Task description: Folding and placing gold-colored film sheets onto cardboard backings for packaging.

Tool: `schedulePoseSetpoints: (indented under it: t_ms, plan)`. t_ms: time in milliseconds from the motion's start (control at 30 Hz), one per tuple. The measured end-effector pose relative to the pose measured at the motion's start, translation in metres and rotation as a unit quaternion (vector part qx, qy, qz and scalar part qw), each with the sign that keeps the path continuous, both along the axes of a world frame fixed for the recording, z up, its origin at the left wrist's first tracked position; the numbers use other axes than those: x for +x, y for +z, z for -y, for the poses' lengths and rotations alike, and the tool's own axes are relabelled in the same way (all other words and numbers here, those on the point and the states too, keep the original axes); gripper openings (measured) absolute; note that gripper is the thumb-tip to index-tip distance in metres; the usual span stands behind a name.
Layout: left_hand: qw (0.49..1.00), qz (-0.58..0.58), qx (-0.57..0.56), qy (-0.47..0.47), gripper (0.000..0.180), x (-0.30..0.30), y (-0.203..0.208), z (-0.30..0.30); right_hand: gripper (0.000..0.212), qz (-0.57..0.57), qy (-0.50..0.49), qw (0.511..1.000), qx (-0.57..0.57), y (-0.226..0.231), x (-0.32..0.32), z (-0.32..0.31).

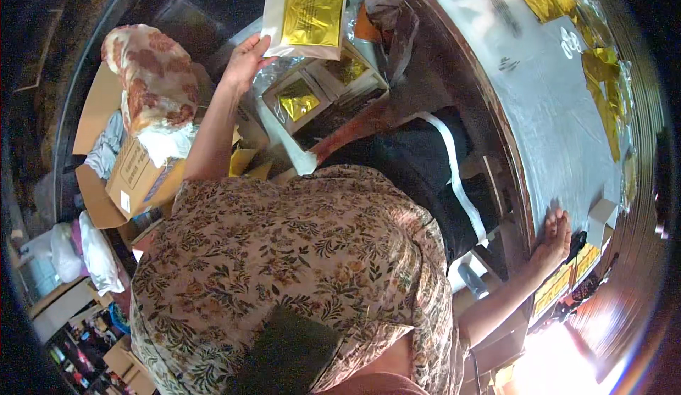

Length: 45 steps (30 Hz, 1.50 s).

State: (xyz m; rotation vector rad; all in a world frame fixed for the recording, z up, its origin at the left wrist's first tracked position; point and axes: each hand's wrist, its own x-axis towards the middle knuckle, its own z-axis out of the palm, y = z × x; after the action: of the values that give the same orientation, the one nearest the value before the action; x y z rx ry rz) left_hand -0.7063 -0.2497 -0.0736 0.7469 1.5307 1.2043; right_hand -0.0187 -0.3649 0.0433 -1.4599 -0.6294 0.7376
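Observation:
My left hand (247, 62) is raised at the upper middle and pinches the lower left corner of a flat white packet (272, 5). A shiny gold square sachet (312, 15) shows on the packet's face. Below it stands an open box (298, 127) with more gold-and-white packets (298, 104) inside. On the right, my right hand (553, 242) lies on the edge of the plastic-covered table (539, 132), fingers stretched out and apparently holding nothing. Beside it are a small black object (578, 245) and a small pale carton (603, 213).
Gold foil packets (603, 97) in clear plastic line the table's far right side. An open cardboard box (135, 175) and a brown-and-white patterned bundle (152, 76) stand at left. White plastic bags (99, 253) sit lower left. A white strap (454, 161) hangs by dark cloth.

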Motion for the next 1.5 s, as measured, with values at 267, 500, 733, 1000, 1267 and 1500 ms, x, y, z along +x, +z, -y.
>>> schedulePoseSetpoints:
  t_ms: [267,500,733,1000,1267,1500]
  plan:
    - [1.000,0.019,-0.007,0.005,0.029,0.001,-0.020,0.001,0.031,0.001,0.035,0.999,-0.010,-0.006,0.013,-0.001]
    - [0.999,-0.016,-0.021,-0.027,0.033,-0.009,-0.045,0.005,0.034,0.003,-0.026,0.999,-0.037,-0.011,0.026,0.003]
    - [0.999,-0.016,-0.020,-0.038,0.033,-0.012,-0.052,0.006,0.034,0.010,0.013,1.000,-0.009,-0.013,0.026,0.005]
    - [0.996,0.037,-0.074,0.035,0.028,-0.001,-0.063,0.008,0.037,0.000,-0.028,0.999,-0.036,-0.013,0.025,0.000]
    - [0.969,0.112,-0.157,0.154,0.029,-0.013,-0.180,0.062,0.040,-0.077,0.073,0.994,-0.036,-0.024,0.068,0.000]
    - [0.977,0.172,-0.092,0.088,0.031,0.039,-0.194,0.080,0.036,-0.050,0.083,0.995,-0.015,-0.033,0.079,0.003]
